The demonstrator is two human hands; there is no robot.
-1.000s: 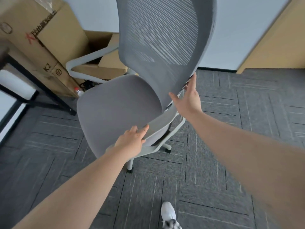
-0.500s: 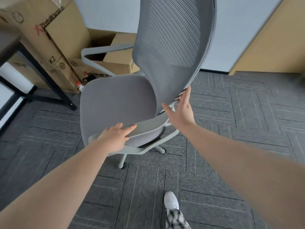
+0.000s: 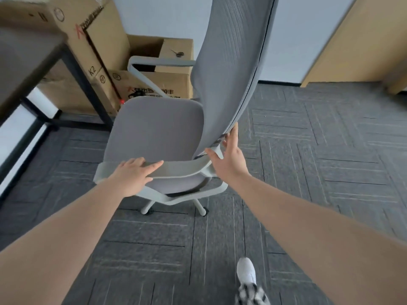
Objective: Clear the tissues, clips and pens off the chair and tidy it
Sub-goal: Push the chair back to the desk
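Note:
A grey office chair stands on the carpet with its seat (image 3: pixel 158 128) bare; no tissues, clips or pens show on it. Its tall mesh backrest (image 3: pixel 231 62) rises on the right. My left hand (image 3: pixel 132 175) lies on the near pale armrest (image 3: pixel 182 168), fingers stretched along its top. My right hand (image 3: pixel 229 159) holds the lower edge of the backrest, thumb on the frame where armrest and back meet. The far armrest (image 3: pixel 158 61) curves behind the seat.
Cardboard boxes (image 3: pixel 97 40) are stacked against the wall behind the chair. A table (image 3: pixel 26 56) with black legs (image 3: pixel 88 84) stands at the left. A wooden cabinet (image 3: pixel 363 40) fills the right corner. My white shoe (image 3: pixel 246 271) is on the grey carpet below.
The chair has swung round under my hands, its seat now facing away from me toward the boxes. My left hand slid from the seat's edge onto the near armrest. I have stepped forward.

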